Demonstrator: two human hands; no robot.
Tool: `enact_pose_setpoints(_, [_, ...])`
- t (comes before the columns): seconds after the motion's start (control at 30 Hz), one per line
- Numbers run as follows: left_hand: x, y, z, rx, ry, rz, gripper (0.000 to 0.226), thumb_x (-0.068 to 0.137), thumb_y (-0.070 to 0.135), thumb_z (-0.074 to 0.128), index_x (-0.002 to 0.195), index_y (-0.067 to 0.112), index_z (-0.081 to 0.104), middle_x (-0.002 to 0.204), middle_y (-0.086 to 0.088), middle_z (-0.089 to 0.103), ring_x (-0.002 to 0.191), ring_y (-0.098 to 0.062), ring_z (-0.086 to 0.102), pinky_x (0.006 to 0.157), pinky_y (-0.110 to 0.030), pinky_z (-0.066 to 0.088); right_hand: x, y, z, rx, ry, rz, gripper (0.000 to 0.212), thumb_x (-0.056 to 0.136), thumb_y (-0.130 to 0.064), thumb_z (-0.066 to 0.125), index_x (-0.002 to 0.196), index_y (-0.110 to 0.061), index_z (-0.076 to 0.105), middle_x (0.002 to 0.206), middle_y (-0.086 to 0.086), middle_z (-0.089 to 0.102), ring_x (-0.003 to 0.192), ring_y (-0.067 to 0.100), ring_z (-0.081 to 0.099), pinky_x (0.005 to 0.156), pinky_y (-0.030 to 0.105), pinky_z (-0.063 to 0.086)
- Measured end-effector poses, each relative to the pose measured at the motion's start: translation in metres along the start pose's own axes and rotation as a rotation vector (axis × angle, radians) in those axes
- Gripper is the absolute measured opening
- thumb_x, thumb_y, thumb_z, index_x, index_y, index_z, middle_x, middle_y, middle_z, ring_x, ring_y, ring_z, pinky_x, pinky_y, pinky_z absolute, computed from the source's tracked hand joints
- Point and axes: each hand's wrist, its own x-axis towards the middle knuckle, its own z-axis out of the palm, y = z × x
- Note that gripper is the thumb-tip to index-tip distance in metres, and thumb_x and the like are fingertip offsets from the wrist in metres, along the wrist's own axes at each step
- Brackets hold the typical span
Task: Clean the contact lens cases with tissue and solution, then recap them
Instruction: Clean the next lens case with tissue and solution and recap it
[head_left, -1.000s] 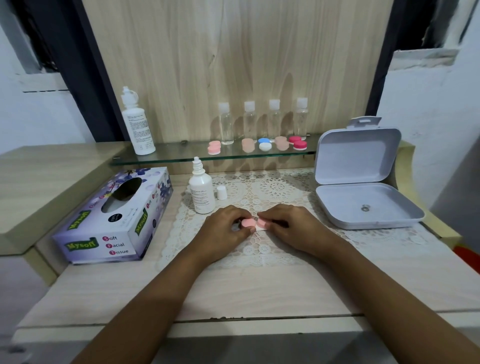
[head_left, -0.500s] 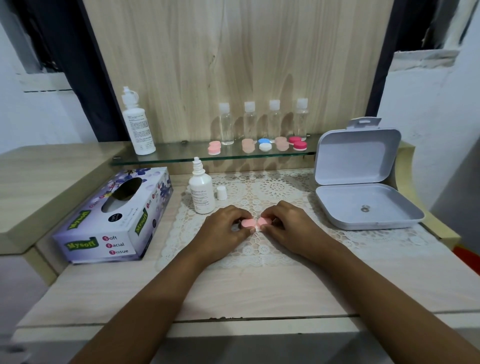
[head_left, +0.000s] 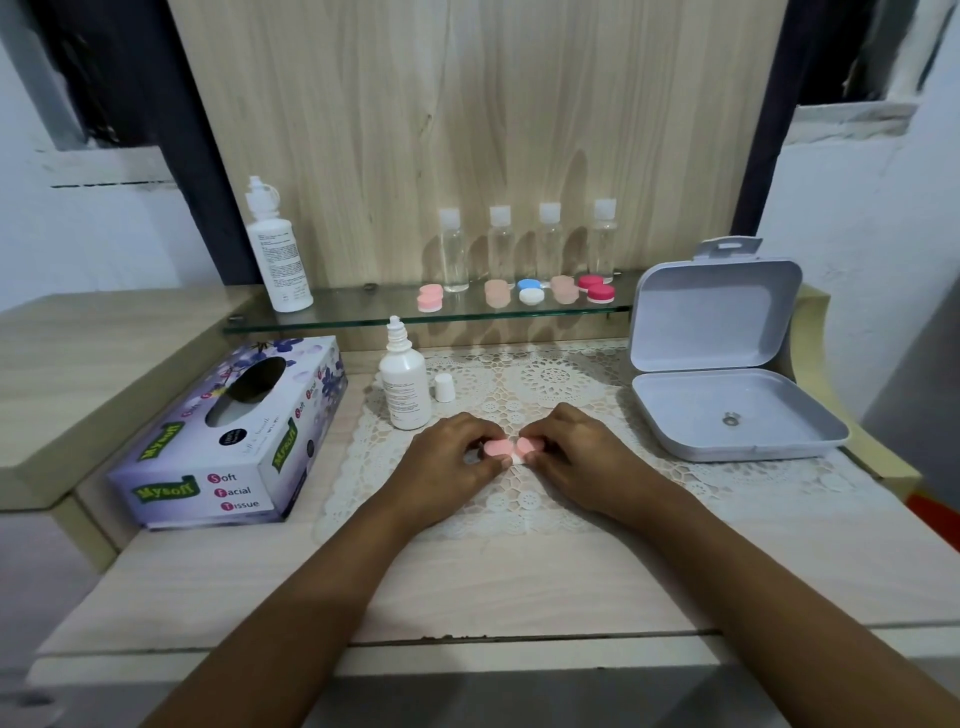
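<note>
A pink contact lens case (head_left: 505, 448) lies on the lace mat (head_left: 550, 384) in the middle of the table. My left hand (head_left: 447, 457) grips its left pink cap, and my right hand (head_left: 576, 452) grips its right cap; a bit of white shows between the caps. An uncapped white solution bottle (head_left: 404, 384) stands just behind my left hand, with its small white cap (head_left: 443, 387) beside it. The tissue box (head_left: 234, 436) lies at the left. Several more lens cases, pink (head_left: 430, 298), beige (head_left: 496, 293), blue-and-white (head_left: 530, 291) and red (head_left: 597, 289), sit on the glass shelf.
An open grey plastic box (head_left: 727, 415) sits at the right of the mat. On the glass shelf (head_left: 363, 312) stand a tall white bottle (head_left: 275, 249) and several small clear bottles (head_left: 524, 244). A wooden back panel rises behind the shelf.
My right hand has shifted slightly on the right cap, fingers curling closer over it. The case and my left hand stay in place.
</note>
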Motion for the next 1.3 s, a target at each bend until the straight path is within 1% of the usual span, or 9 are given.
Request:
enact_pose_setpoints(0.33, [0.001,0.000,0.000,0.004,-0.005,0.004,0.022,0.083,0.025,0.068,0.104,0.018,0.067,0.097,0.009,0.061,0.093,-0.007,0.055,0.087,-0.028,0.046,0.000,-0.001,-0.001,0.016,-0.014,0.029,0.028,0.086,-0.020,0.062,0.112,-0.010,0.063,0.091,-0.001,0.044,0.081,0.010,0.044,0.067,0.003,0.031])
enact_pose_setpoints(0.43, [0.000,-0.001,0.001,0.013,-0.010,0.007,0.022,0.084,0.026,0.067,0.105,0.019,0.066,0.099,0.009,0.061,0.095,-0.007,0.054,0.089,-0.029,0.045,-0.002,0.000,0.000,0.012,0.024,-0.009,0.027,0.086,-0.018,0.062,0.112,-0.009,0.065,0.088,0.000,0.046,0.079,0.012,0.046,0.067,0.008,0.030])
enact_pose_setpoints(0.6, [-0.001,-0.003,0.000,0.052,-0.039,0.017,0.028,0.085,0.027,0.063,0.113,0.021,0.062,0.103,0.010,0.058,0.098,-0.007,0.051,0.091,-0.030,0.043,-0.003,0.003,0.004,-0.051,0.050,-0.022,0.034,0.081,-0.025,0.055,0.108,-0.007,0.067,0.090,0.008,0.059,0.083,0.026,0.055,0.077,0.029,0.041])
enact_pose_setpoints(0.8, [-0.001,-0.002,-0.001,0.109,-0.061,0.046,0.029,0.088,0.024,0.060,0.117,0.019,0.062,0.107,0.003,0.058,0.099,-0.010,0.051,0.090,-0.028,0.041,-0.004,0.005,0.004,-0.081,0.078,0.040,0.049,0.080,-0.035,0.050,0.120,-0.008,0.060,0.107,0.010,0.062,0.100,0.029,0.055,0.087,0.032,0.043])
enact_pose_setpoints(0.97, [0.000,0.001,-0.006,0.108,-0.023,0.032,0.022,0.087,0.024,0.061,0.108,0.017,0.065,0.097,0.007,0.055,0.090,-0.006,0.052,0.075,-0.008,0.037,-0.005,0.006,0.006,-0.102,0.040,0.066,0.056,0.086,-0.042,0.049,0.130,-0.007,0.051,0.125,0.010,0.055,0.117,0.023,0.049,0.094,0.021,0.034])
enact_pose_setpoints(1.07, [0.000,0.001,-0.010,0.126,0.033,0.005,0.024,0.088,0.024,0.061,0.109,0.015,0.064,0.096,0.008,0.053,0.089,-0.008,0.051,0.072,-0.009,0.035,-0.004,0.006,0.006,-0.146,0.003,0.083,0.055,0.092,-0.038,0.049,0.137,-0.006,0.042,0.136,0.009,0.047,0.125,0.023,0.042,0.102,0.025,0.031])
enact_pose_setpoints(1.17, [0.004,0.006,-0.016,0.178,0.124,0.002,0.026,0.087,0.026,0.062,0.110,0.013,0.063,0.100,0.003,0.056,0.091,-0.011,0.052,0.074,-0.017,0.036,-0.003,0.004,0.007,-0.174,-0.026,0.094,0.054,0.087,-0.048,0.035,0.112,-0.005,0.055,0.115,0.009,0.056,0.109,0.026,0.049,0.094,0.031,0.038])
enact_pose_setpoints(1.23, [0.010,0.011,-0.021,0.274,0.200,0.015,0.029,0.088,0.031,0.061,0.109,0.012,0.063,0.101,0.001,0.057,0.092,-0.013,0.053,0.072,-0.023,0.038,-0.002,0.005,0.008,-0.192,-0.025,0.097,0.057,0.080,-0.054,0.022,0.088,-0.008,0.055,0.095,0.006,0.054,0.094,0.025,0.050,0.085,0.033,0.040])
enact_pose_setpoints(1.3, [0.020,0.018,-0.029,0.392,0.274,0.044,0.032,0.088,0.034,0.059,0.110,0.011,0.062,0.103,-0.002,0.058,0.095,-0.017,0.053,0.071,-0.025,0.038,-0.002,0.006,0.009,-0.201,-0.009,0.084,0.055,0.078,-0.053,0.019,0.080,-0.009,0.052,0.089,0.004,0.053,0.089,0.024,0.049,0.081,0.033,0.039])
